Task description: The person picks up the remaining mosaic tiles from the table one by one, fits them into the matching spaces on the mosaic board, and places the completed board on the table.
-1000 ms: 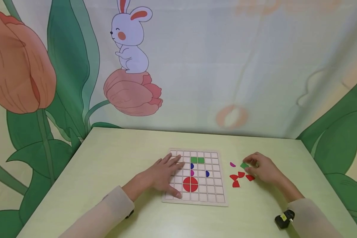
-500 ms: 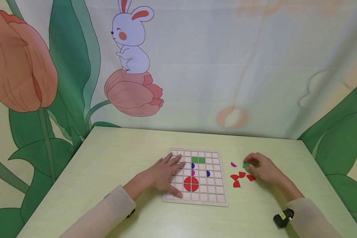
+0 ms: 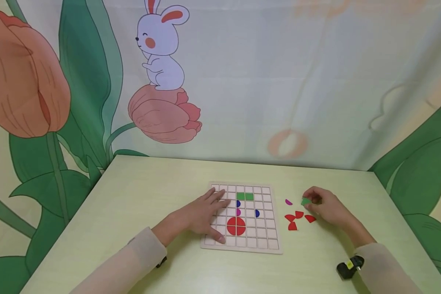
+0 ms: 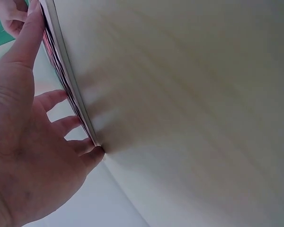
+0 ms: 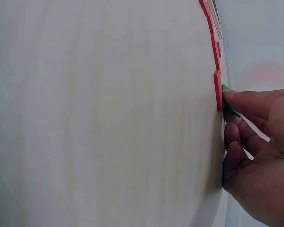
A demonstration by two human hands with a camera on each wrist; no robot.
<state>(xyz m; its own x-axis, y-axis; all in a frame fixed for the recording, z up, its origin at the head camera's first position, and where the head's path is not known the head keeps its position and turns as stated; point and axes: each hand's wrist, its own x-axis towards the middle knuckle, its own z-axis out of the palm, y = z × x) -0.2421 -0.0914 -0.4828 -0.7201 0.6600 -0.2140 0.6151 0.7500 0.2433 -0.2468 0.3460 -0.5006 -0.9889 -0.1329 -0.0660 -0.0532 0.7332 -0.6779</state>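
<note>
My left hand [image 3: 203, 214] rests with spread fingers on the left side of a white grid board [image 3: 262, 244]; the left wrist view shows those fingers along the board's edge. On the board lie two green squares [image 3: 244, 197], two blue half circles [image 3: 257, 213], a magenta half circle [image 3: 238, 212] and a red circle [image 3: 236, 226] of quarter pieces. To the right of the board, my right hand [image 3: 325, 205] pinches a green piece [image 3: 306, 201] between thumb and fingers. In the right wrist view this green piece [image 5: 231, 101] looks tilted, close to the table.
Several loose red quarter pieces [image 3: 292, 226] lie between the board and my right hand, with a magenta half circle [image 3: 288, 202] behind them. The pale table [image 3: 161, 175] ends at a printed curtain [image 3: 239, 102] with a rabbit and tulips.
The green piece in my right hand has tipped and come slightly up and right, toward the fingers. My left hand stays in the same place on the board.
</note>
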